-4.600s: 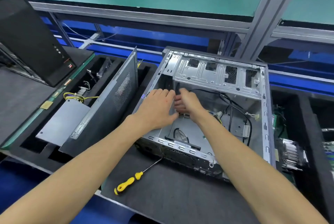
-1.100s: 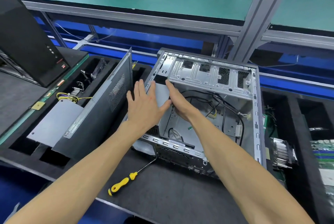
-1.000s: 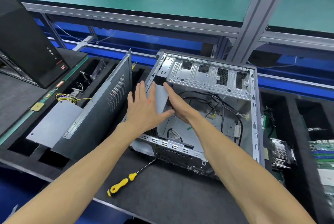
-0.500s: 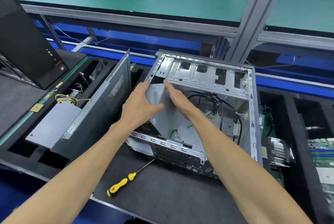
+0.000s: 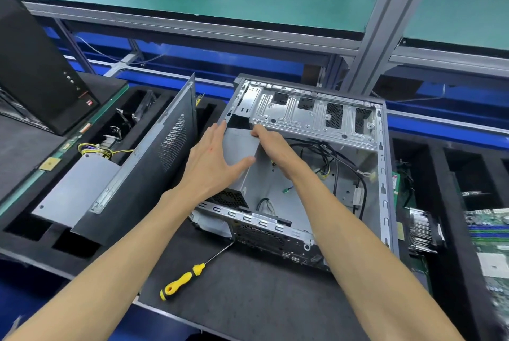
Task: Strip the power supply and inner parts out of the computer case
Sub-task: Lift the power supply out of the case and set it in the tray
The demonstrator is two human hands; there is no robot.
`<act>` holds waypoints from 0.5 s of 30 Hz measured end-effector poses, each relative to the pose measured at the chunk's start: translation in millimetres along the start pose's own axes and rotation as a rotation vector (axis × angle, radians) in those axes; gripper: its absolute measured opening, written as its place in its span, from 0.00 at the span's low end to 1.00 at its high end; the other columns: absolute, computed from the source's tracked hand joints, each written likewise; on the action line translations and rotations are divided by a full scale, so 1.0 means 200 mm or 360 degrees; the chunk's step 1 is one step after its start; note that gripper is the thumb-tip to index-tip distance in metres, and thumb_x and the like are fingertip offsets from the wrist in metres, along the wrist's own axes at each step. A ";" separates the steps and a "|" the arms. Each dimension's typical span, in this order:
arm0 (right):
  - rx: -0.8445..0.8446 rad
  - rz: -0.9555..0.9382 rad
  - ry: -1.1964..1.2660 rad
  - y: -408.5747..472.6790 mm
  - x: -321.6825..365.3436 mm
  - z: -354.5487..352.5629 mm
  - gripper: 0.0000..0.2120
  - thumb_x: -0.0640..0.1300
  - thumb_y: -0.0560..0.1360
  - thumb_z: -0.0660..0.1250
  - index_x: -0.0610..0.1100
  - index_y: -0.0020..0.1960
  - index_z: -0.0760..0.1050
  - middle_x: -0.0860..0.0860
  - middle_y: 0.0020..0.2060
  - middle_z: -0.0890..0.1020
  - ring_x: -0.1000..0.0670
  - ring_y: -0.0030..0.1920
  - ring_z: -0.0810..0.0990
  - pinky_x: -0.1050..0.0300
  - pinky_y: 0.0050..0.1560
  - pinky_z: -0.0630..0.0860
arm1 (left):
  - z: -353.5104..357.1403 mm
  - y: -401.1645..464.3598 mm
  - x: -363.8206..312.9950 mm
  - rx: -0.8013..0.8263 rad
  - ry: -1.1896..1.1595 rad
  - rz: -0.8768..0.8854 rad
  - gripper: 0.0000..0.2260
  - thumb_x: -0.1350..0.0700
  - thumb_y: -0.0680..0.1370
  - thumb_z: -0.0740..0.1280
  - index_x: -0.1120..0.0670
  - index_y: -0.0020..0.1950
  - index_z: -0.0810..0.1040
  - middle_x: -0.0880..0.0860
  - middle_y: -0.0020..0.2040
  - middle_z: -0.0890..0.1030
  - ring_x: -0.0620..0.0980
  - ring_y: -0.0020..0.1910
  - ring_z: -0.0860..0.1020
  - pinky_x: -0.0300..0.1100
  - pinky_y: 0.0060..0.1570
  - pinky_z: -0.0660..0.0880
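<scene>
Screwdriver [image 5: 184, 281], yellow handle: lies on the black bench [image 5: 248, 296] mat just in front of the case, shaft tip touching or just beside the rear panel. Risk: a forearm swinging low could knock it off the near edge.

Computer case [image 5: 382, 175], open, on its side: rear panel nearest. Risk: it may drag or tip on the mat if the unit binds while being pulled.

Power supply [image 5: 241, 145], grey metal box: sits tilted in the left near corner of the case, its far end raised above the frame, its vented end low behind the rear rail. Whether it is fully free of the frame cannot be told.

Left hand [image 5: 213, 160]: fingers mostly straight along the unit's left side, thumb spread across its top face; it grips the box from that side.

Right hand [image 5: 275, 149]: fingers curled over the unit's far right edge; fingertips hidden behind the box.

Black cables [image 5: 334, 160]: loop across the case floor to the right, with a yellow-wired plug beside the right wrist. Risk: if any lead runs to the unit, lifting could snag or strain it; the wrist hides where they end.

Side panel [image 5: 154, 164]: leans upright in the foam tray to the left, near the lifting path; a swing leftward could strike it.

Second power supply [image 5: 74, 189]: lies in the tray beyond the panel, partly hidden.

Circuit boards [image 5: 487, 241]: right edge, cut off.
</scene>
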State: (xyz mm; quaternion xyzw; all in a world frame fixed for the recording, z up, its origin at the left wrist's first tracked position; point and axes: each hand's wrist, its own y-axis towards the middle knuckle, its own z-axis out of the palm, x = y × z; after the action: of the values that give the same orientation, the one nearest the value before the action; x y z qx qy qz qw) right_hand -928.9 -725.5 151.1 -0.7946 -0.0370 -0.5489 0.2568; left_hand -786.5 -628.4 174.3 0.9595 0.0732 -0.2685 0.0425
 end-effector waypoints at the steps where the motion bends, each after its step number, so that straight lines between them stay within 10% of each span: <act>1: -0.0009 -0.0010 -0.0006 0.00 0.00 0.00 0.10 0.62 0.76 0.57 0.60 0.44 0.74 0.61 0.47 0.73 0.55 0.49 0.72 0.52 0.48 0.65 | 0.00 0.00 0.00 0.0017 0.0045 0.0009 0.45 0.33 0.75 0.66 0.52 0.83 0.49 0.52 0.83 0.52 0.49 0.81 0.49 0.52 0.79 0.50; 8: -0.0092 -0.0079 -0.0066 -0.02 0.02 -0.02 0.14 0.59 0.72 0.57 0.51 0.35 0.63 0.58 0.23 0.61 0.55 0.27 0.61 0.53 0.36 0.60 | 0.07 -0.06 -0.05 0.0276 0.0387 0.0249 0.45 0.30 0.76 0.60 0.52 0.83 0.44 0.55 0.83 0.43 0.49 0.81 0.37 0.49 0.78 0.35; 15: 0.0043 0.0094 -0.0069 -0.03 0.04 -0.10 0.10 0.57 0.70 0.59 0.50 0.41 0.69 0.52 0.41 0.69 0.48 0.42 0.67 0.50 0.43 0.63 | 0.06 -0.09 -0.05 0.0279 0.0014 0.0145 0.43 0.36 0.76 0.69 0.46 0.83 0.49 0.50 0.83 0.43 0.47 0.81 0.44 0.49 0.79 0.48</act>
State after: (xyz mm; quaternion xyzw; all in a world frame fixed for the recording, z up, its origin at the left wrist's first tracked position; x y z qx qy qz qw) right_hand -945.0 -731.5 165.0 -0.8035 -0.0266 -0.5231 0.2828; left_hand -803.4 -612.6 168.5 0.9631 0.0058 -0.2674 -0.0298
